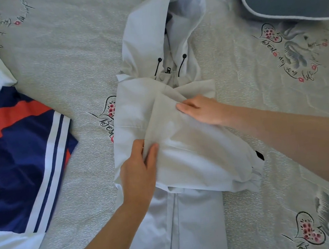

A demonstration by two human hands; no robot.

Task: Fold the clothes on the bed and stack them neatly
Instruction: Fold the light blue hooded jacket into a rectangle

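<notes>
My left hand (139, 170) pinches the folded-over sleeve (196, 153) of the pale jacket (172, 223) at mid-bed, while my right hand (199, 110) lies flat on it with fingers straight. Sleeves look folded in; body and hood (167, 25) aren't folded yet. The blue striped garment (17, 160) at the left looks unfolded, and I see no stack.

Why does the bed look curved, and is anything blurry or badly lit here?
Head view: the wide-angle lens bends the patterned grey bedsheet near the edges; soft, even daylight, faint shadows beneath the left hand and right hand; the pale grey hooded jacket is slightly soft, no glare.
</notes>
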